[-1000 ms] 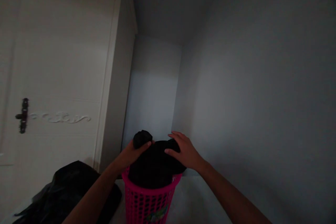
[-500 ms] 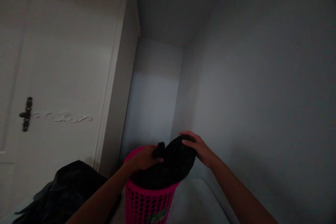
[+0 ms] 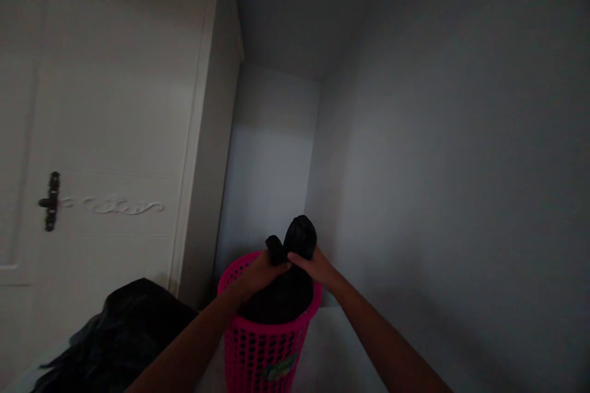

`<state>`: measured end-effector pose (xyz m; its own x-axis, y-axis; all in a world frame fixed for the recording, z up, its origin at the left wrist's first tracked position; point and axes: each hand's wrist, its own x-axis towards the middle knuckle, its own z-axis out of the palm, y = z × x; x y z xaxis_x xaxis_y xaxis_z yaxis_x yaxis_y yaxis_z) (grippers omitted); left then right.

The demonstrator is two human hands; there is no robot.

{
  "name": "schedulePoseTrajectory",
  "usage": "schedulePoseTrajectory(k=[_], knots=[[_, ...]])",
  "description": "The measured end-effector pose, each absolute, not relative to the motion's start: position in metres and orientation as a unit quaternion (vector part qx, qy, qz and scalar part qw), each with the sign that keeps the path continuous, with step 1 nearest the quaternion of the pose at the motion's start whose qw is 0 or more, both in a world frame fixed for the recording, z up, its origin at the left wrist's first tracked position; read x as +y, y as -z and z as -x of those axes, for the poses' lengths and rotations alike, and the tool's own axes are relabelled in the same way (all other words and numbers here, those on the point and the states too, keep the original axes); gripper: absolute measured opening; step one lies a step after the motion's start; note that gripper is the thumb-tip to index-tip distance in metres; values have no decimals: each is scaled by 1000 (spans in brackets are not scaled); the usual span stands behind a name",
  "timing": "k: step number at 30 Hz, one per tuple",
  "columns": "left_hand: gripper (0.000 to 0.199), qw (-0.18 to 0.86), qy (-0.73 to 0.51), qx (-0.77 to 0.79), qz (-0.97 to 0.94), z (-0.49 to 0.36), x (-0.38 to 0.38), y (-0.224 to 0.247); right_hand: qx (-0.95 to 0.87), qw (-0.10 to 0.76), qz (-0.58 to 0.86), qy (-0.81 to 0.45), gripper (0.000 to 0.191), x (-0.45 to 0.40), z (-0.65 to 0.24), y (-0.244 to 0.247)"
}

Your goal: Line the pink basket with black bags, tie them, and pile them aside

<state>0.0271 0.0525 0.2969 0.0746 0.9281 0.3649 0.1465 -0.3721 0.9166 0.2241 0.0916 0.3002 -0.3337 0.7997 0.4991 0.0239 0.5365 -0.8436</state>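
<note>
A black plastic bag (image 3: 279,299) sits in the mouth of a tall pink basket (image 3: 266,344) with holes in its wall and a green label. My left hand (image 3: 262,271) is closed on the bag's gathered top, with a short end poking up above the fingers. Right beside it, my right hand (image 3: 318,266) grips the same bag, its thumb across the front and a rounded bulge of plastic standing above. The two hands nearly meet over the basket. Poor light hides the folds and whatever lies inside the bag.
Another heap of black plastic (image 3: 138,325) lies at the lower left. Behind it rises a white wardrobe (image 3: 115,92) with a dark handle (image 3: 51,201). A plain wall (image 3: 437,166) runs along the right, meeting the back wall in a corner.
My right hand has moved left and inward, close to my left hand. The bag's wide bulge has been drawn together into a narrower, upright bunch, showing more of the basket's rim.
</note>
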Motion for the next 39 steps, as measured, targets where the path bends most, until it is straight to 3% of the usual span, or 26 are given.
schedulePoseTrajectory(k=[6, 14, 19, 27, 32, 39], knots=[[22, 398, -550, 440, -588, -6, 41, -301, -488, 594, 313, -557, 52, 105, -192, -301], [28, 480, -653, 373, -452, 6, 34, -312, -376, 638, 407, -535, 27, 132, -180, -306], [42, 479, -653, 350, -471, -11, 39, -318, -339, 665, 457, -484, 21, 139, -168, -302], [67, 423, -523, 370, -641, -4, 23, -323, -302, 699, 432, -484, 18, 138, -180, -307], [32, 344, -577, 389, -630, 12, 39, -316, -323, 675, 372, -549, 27, 134, -194, -315], [36, 367, -633, 410, -545, 10, 63, -307, -465, 507, 259, -678, 51, 90, -202, -318]])
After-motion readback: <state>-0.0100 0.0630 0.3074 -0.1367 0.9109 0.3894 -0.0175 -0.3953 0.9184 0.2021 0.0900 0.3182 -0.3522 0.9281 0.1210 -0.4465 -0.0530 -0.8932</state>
